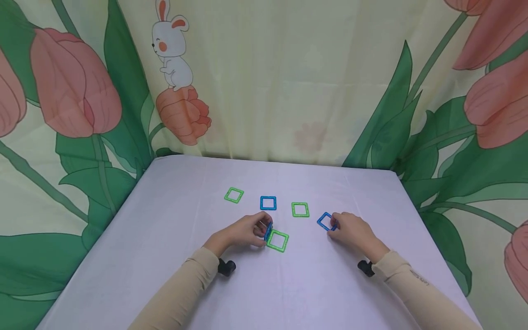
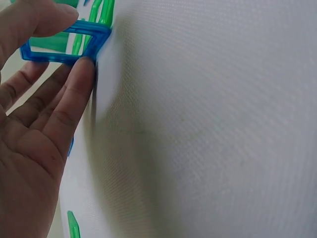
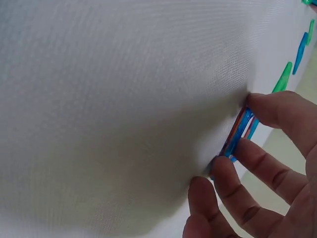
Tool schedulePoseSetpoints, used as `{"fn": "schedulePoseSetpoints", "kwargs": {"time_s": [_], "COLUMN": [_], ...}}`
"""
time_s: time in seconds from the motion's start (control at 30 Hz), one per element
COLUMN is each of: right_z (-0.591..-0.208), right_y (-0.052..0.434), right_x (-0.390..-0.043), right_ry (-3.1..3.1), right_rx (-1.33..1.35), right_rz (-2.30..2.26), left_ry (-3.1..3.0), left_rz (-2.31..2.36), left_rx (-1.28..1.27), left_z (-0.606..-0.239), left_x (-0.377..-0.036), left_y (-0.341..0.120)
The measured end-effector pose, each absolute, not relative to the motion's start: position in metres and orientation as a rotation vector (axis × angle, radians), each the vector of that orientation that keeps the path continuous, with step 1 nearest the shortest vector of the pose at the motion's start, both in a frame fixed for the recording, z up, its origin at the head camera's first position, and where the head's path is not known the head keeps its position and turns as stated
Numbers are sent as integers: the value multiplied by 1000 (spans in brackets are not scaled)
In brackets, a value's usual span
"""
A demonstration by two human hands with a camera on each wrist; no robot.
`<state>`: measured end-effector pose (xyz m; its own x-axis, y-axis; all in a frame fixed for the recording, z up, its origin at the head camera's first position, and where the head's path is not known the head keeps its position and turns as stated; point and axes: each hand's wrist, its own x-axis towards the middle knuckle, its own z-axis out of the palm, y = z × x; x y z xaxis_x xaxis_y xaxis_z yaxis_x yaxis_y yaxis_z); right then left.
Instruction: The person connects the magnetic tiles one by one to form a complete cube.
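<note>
While your hands work the square frames, both of them pinch blue pieces on the white table [image 1: 173,238].
Your left hand [image 1: 243,231] pinches a tilted blue frame [image 1: 268,230] against the near green frame [image 1: 278,241]; your right hand [image 1: 350,231] pinches another blue frame [image 1: 326,221] at its edge. Farther back lie a green square [image 1: 233,195], a blue square [image 1: 268,203] and a second green square [image 1: 300,209].

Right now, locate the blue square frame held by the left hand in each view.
Head: blue square frame tilted up at centre, against the green frame.
Left wrist: top left, pinched by the left hand.
Right wrist: not in it; that hand holds another blue frame.
Shared landmark: the white tablecloth.
</note>
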<state>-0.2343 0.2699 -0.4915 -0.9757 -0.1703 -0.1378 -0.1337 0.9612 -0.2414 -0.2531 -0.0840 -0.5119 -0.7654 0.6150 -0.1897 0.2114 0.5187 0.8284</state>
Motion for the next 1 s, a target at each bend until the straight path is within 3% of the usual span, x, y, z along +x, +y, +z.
{"fn": "schedulePoseSetpoints", "kwargs": {"time_s": [1.0], "right_z": [-490], "right_y": [259], "right_x": [-231], "right_ry": [2970], "right_rx": [-280], "right_rz": [-450], "left_ry": [2322], "left_rz": [1165], "left_rx": [683], "left_z": [-514], "left_x": [-253], "left_y": [-86]}}
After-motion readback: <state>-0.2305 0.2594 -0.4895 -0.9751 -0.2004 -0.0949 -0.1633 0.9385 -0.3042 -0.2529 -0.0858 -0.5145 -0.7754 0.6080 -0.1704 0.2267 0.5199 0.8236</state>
